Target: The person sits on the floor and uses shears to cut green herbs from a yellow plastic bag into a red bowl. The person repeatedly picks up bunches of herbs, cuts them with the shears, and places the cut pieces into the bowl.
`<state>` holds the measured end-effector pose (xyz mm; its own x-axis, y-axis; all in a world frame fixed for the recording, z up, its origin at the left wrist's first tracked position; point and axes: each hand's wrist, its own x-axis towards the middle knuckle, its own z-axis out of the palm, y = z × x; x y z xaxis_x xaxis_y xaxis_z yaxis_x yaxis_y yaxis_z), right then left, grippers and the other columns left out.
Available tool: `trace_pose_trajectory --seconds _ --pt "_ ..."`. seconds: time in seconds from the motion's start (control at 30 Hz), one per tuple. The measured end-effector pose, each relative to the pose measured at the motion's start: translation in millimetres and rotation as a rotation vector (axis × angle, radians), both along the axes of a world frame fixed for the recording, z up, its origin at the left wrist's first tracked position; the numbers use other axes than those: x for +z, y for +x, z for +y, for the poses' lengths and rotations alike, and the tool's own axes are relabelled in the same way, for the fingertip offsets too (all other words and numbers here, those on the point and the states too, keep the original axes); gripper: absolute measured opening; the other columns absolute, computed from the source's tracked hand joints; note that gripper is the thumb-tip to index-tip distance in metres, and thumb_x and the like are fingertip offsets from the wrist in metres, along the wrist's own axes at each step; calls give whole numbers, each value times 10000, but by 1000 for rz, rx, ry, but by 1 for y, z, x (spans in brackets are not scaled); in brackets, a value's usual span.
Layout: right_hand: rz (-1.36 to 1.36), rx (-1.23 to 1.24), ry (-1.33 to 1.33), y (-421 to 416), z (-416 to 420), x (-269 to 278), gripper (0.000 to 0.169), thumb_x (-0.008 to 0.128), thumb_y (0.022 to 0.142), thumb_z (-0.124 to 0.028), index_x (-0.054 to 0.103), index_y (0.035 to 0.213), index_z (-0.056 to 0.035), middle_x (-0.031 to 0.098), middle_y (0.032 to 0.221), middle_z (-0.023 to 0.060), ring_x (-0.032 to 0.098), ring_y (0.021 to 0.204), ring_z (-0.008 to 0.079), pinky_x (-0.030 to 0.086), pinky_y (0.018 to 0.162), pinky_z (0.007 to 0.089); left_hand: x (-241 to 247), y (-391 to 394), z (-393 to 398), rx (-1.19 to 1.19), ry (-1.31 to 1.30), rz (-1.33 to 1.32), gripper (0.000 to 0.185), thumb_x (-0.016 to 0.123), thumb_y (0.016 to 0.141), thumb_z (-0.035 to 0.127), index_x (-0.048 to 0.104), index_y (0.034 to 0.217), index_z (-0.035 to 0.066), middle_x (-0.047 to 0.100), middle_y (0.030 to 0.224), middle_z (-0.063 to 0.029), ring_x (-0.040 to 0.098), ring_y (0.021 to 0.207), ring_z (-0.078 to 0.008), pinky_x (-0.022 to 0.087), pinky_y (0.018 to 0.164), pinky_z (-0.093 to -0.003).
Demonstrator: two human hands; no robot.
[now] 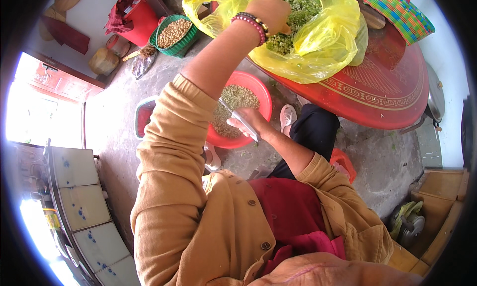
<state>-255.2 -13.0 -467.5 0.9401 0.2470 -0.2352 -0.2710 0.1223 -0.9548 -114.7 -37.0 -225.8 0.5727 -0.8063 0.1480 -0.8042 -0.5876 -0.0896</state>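
My left hand (274, 18), with beaded bracelets at the wrist, reaches into a yellow plastic bag (324, 64) on the round red table (391, 99). Its fingertips are hidden against the green sprigs with small pale buds (298, 6) in the bag. Lower down, my right hand (248, 122) is closed around a slim tool with a pale handle (245, 124) and a narrow metal end; its exact kind is unclear. Beneath this hand, a red plastic basin (265, 99) on the floor holds many small pale-green plant pieces (238, 96).
At the upper left are a green basket (186, 44) of light-brown nuts or beans and a red bucket (143, 21). A bin with a pale rim (139, 116) stands left of the basin, a red plastic bag (343, 165) lies right of my leg, and a woven basket (406, 14) sits on the table.
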Motion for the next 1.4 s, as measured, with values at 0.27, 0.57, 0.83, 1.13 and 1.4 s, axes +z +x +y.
trace_pose_trajectory --seconds 0.27,0.57,0.83,1.13,1.4 --pt "6 1 -31 0 -1 4 331 741 808 -341 595 873 -50 486 539 -29 445 405 68 353 381 246 -8 6 2 -16 -73 29 190 562 807 91 657 931 -16 668 949 -217 663 888 -350 543 758 -424" --pt "-26 -24 -26 -1 -1 4 334 732 817 -338 597 898 -44 488 536 -30 435 398 63 345 379 235 -5 28 34 -51 -480 323 176 665 777 164 672 853 5 666 766 -126 628 665 -196 497 573 -324" --pt "-95 -36 -115 -2 0 12 260 666 878 -281 510 823 -80 454 573 -30 421 426 59 351 380 232 -22 33 61 47 -1204 1036 79 653 828 59 654 887 7 589 652 3 505 522 -65 376 472 -192" --pt "-78 -42 -70 -2 0 9 282 674 872 -296 507 828 -74 463 588 -24 425 434 63 356 388 236 -35 49 62 2 -1310 1202 72 632 853 86 638 854 14 582 690 -16 501 547 -73 372 458 -201" --pt "-237 -193 -103 -2 -3 21 479 726 827 -325 505 1123 -19 504 561 -21 451 475 50 354 432 231 -33 29 85 -57 -1445 1373 102 575 907 68 585 930 -30 547 774 -53 462 588 -69 316 432 -171"
